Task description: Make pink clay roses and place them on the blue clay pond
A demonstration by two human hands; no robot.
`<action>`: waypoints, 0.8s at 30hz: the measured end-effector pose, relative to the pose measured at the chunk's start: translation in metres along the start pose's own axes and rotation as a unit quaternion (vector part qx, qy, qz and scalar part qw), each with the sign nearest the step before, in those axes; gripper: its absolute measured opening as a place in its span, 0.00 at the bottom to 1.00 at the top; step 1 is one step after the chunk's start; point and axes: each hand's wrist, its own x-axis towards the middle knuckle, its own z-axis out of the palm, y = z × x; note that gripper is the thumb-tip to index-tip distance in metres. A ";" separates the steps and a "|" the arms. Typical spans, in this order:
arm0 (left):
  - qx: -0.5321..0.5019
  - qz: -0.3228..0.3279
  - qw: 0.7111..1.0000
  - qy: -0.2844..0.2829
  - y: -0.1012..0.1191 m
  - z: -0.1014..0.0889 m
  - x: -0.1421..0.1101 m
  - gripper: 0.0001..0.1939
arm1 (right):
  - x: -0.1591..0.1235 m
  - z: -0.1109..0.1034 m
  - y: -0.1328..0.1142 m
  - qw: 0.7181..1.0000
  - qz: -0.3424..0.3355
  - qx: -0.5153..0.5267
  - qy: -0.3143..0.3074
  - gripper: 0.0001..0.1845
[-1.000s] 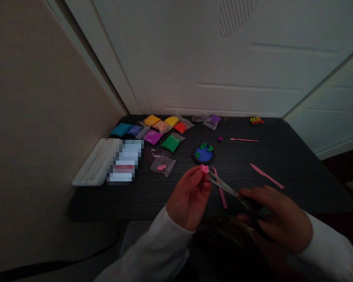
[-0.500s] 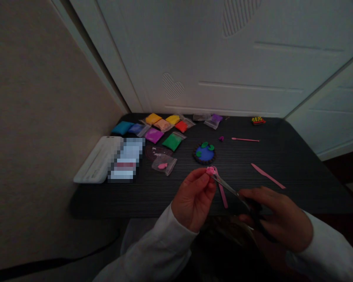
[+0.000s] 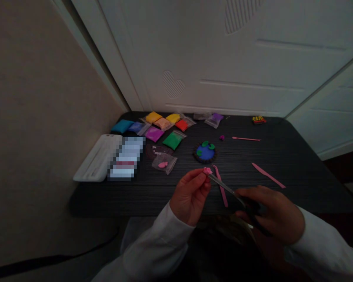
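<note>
Between the thumb and fingers of my left hand (image 3: 190,196) is a small pink clay piece (image 3: 207,170), lumpy like a flower. My right hand (image 3: 272,213) is closed around the dark handles of scissors (image 3: 225,187), whose metal blades point left with their tips at the pink clay. Whether the blades are cutting into it I cannot tell. Under the blades a pink modelling tool (image 3: 222,190) with a curved tip lies on the table. Just beyond sits a round blue clay pond (image 3: 205,152) with a dark beaded rim and green leaf shapes on it.
Bags of coloured clay, among them a green one (image 3: 173,140), lie at the back left of the dark table (image 3: 164,199). A white case (image 3: 98,158) and a blurred screen (image 3: 128,158) are at the left. A pink knife (image 3: 267,175) and a thin pink stick (image 3: 246,139) lie right.
Both hands have shifted slightly left, with the pink clay and the scissors. The blades still point at the clay piece.
</note>
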 end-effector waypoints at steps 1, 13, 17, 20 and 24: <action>0.001 -0.001 1.000 0.000 0.000 -0.001 0.001 0.05 | 0.000 0.000 0.000 1.000 -0.001 -0.001 -0.001 0.16; -0.021 -0.001 1.000 0.022 -0.001 -0.009 0.010 0.05 | 0.005 0.009 0.000 0.990 -0.005 -0.142 0.009 0.13; -0.032 0.002 0.999 0.006 0.000 -0.012 0.011 0.05 | 0.005 0.008 0.001 0.977 -0.021 -0.211 0.007 0.16; -0.033 0.008 0.999 -0.016 0.002 -0.011 0.010 0.05 | 0.005 0.004 0.001 0.964 -0.050 -0.256 0.040 0.17; -0.029 0.021 0.999 -0.035 0.005 -0.008 0.009 0.05 | 0.005 -0.002 -0.001 0.951 -0.087 -0.288 0.075 0.16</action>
